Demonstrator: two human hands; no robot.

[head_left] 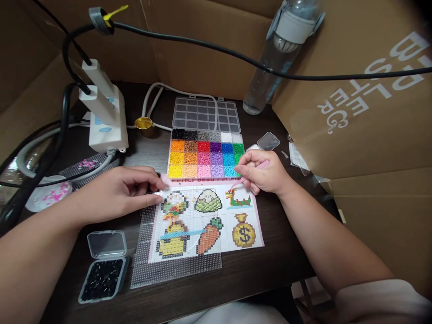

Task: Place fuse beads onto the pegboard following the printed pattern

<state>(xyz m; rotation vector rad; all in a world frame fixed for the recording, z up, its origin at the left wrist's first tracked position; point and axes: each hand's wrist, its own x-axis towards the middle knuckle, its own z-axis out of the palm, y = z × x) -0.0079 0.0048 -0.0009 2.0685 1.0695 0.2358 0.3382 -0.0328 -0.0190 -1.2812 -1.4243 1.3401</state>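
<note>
On the dark worktop (256, 265) a clear pegboard (175, 270) and pattern sheet (258, 216) lie stacked, with the sorted bead case (205, 153) at 12 o'clock. Beads seem set only on the left-hand figures; the other designs look bare. The left hand (118, 193) fingers curl on the pegboard's 10 o'clock corner, pinching or not I cannot tell. The right hand (265, 173) fingers grip pink tweezers (241, 181) by the green beads.

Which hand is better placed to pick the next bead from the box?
Right. The right hand holds the tweezers, tip beside the green beads in the box; the left hand rests on the pegboard.
</note>
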